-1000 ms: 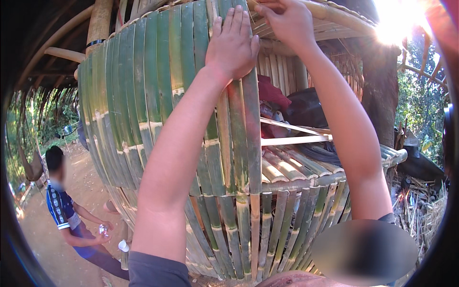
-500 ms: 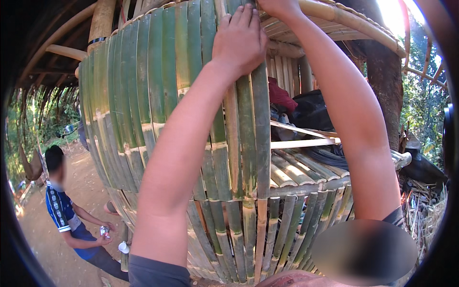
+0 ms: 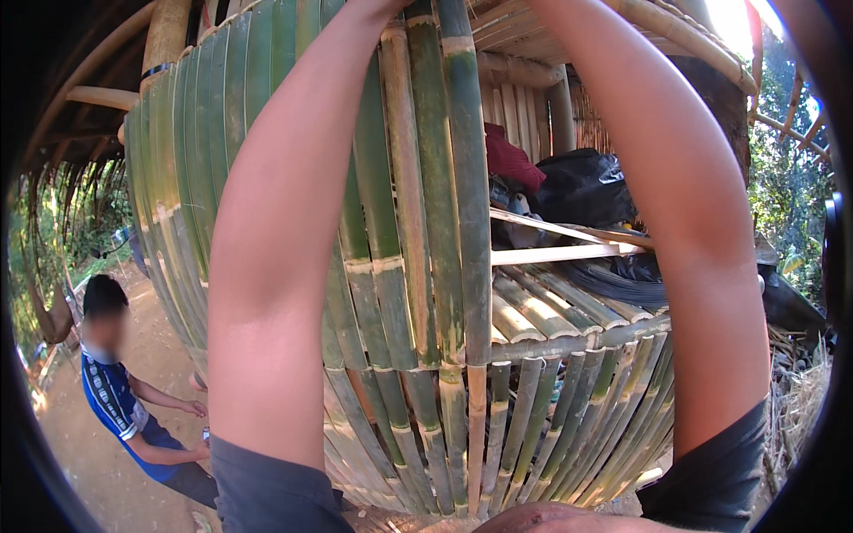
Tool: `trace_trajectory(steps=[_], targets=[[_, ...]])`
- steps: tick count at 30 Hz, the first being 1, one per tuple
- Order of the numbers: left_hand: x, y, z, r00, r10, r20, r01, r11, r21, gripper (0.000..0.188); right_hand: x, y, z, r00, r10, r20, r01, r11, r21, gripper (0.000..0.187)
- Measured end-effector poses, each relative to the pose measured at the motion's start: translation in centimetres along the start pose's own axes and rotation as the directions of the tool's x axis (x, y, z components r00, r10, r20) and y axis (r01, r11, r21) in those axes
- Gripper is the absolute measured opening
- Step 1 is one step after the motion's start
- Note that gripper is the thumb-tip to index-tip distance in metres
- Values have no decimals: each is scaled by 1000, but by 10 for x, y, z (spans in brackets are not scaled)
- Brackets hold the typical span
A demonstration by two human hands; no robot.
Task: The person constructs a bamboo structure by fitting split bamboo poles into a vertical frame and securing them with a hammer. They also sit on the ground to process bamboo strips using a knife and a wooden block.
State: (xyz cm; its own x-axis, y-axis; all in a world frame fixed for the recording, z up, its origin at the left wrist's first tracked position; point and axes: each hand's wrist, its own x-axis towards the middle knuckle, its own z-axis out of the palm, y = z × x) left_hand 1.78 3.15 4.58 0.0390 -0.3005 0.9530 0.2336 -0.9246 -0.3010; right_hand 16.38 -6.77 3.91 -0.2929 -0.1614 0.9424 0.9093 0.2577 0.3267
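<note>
Both of my arms reach up past the upper edge of the picture. My left forearm [image 3: 284, 195] crosses in front of a wall of upright green split-bamboo slats [image 3: 235, 98], and my left hand is cut off above the slats. On the other side, my right forearm [image 3: 662, 133] rises over the wall's opening, its hand also beyond the upper edge. Between the arms stands the last green bamboo slat [image 3: 475, 204] at the opening's side. What the fingers touch or hold is hidden.
Inside the opening, a bamboo shelf [image 3: 555, 306] bears pale strips [image 3: 560, 254], a coil of dark wire [image 3: 613, 286], a black bag [image 3: 582, 186] and red cloth [image 3: 515, 160]. Lower bamboo slats [image 3: 569, 426] stand below. At left, a person in a blue shirt [image 3: 111, 391] stands on bare ground.
Both hands have gone up out of the picture; earlier my left lay on the slat tops. My view has shifted slightly. The person at left has moved their hands.
</note>
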Motion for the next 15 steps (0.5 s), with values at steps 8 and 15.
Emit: trace_trajectory(steps=[8,15], targets=[[-2,11,-5,997,-39,74,38,999,14,27,-5,10,-5,993,-107,44,106,994,33,19],[2,3,-8,998,30,47,-29,999,-42,23,0,14,-3,975,-215,61,216,976,-10,16]])
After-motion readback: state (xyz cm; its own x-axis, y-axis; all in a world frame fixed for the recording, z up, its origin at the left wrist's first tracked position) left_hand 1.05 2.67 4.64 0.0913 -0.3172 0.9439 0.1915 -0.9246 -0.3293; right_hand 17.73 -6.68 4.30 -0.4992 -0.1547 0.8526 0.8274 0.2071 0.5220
